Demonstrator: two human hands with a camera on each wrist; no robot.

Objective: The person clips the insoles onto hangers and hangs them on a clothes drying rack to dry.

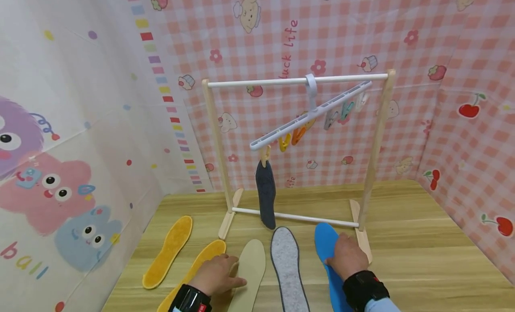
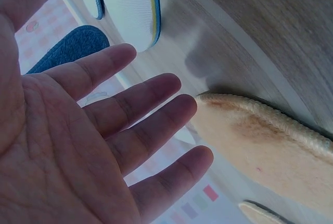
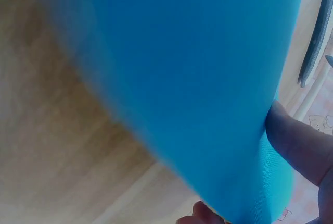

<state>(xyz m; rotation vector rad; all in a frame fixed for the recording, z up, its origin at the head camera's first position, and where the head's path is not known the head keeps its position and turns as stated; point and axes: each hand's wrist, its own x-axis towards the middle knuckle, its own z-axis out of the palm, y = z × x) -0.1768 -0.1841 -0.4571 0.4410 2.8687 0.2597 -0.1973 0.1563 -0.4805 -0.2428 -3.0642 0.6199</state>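
Observation:
My right hand [image 1: 350, 256] grips the blue insole [image 1: 327, 240] across its width. In the right wrist view the thumb [image 3: 296, 140] presses one edge of it and some fingertips show at the other. Over the cream insole [image 1: 253, 267], my left hand [image 1: 215, 274] is spread, holding nothing; its palm and loosely extended fingers show in the left wrist view. A yellow insole [image 1: 211, 250] lies partly behind that hand. Between the hands lies a grey felt insole [image 1: 286, 258] with a dark edge. A dark insole [image 1: 265, 193] hangs from a clothespin [image 1: 264, 156].
A wooden rack [image 1: 380, 142] with white bars stands on the wood-grain table [image 1: 422, 240]. From its top bar hangs a slanted white hanger [image 1: 289, 126] carrying several coloured clips [image 1: 297, 135]. Another yellow insole [image 1: 169, 251] lies at left. Patterned cloth [image 1: 454, 30] lines the back and sides.

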